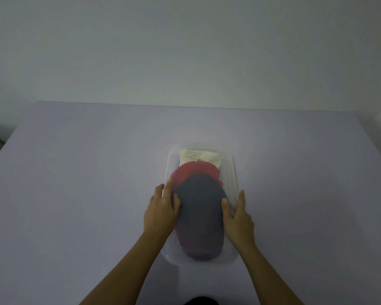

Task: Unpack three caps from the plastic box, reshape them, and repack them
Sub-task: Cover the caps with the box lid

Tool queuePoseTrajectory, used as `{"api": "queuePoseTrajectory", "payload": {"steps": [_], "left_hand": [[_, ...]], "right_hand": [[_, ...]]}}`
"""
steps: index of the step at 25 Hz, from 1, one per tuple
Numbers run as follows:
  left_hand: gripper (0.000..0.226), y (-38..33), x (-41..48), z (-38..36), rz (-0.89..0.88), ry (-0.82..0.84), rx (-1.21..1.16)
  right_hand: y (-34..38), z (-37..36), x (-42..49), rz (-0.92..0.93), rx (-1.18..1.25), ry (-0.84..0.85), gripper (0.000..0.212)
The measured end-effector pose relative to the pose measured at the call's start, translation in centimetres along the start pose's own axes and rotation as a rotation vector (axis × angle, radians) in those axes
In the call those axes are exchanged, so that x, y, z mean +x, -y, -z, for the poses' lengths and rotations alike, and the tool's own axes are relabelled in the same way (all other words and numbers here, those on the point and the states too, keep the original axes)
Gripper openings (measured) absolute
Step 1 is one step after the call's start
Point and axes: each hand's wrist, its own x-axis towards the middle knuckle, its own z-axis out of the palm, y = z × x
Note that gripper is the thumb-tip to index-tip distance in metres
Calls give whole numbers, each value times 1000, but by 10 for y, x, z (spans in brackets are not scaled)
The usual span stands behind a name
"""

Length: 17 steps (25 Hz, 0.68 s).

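Plastic box (233, 172) holds grey cap (200, 208) over red cap (193, 172), cream cap (198, 156) behind

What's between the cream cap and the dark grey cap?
The red cap, in the head view; the dark grey cap overlaps its near edge, and it overlaps the cream cap.

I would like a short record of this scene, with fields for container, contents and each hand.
container: clear plastic box on the table
contents: cream cap at the far end, red cap in the middle, dark cap nearest, overlapping the red one
left hand: at the dark cap's left side, thumb on it
right hand: at its right side, thumb on it
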Motion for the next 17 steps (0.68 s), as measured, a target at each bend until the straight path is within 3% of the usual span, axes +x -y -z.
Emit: {"api": "queuePoseTrajectory", "payload": {"steps": [5,8,12,17], "left_hand": [[52,-3,12,5,-64,58,210],[46,-12,38,9,-118,76,263],[65,-41,83,5,-235,88,239],[62,-39,121,-6,-253,135,348]], "right_hand": [[0,0,1,-26,11,11,66],[1,1,4,-34,-5,13,66],[1,1,4,-49,-27,14,66],[-1,2,6,-43,-17,9,65]]}}
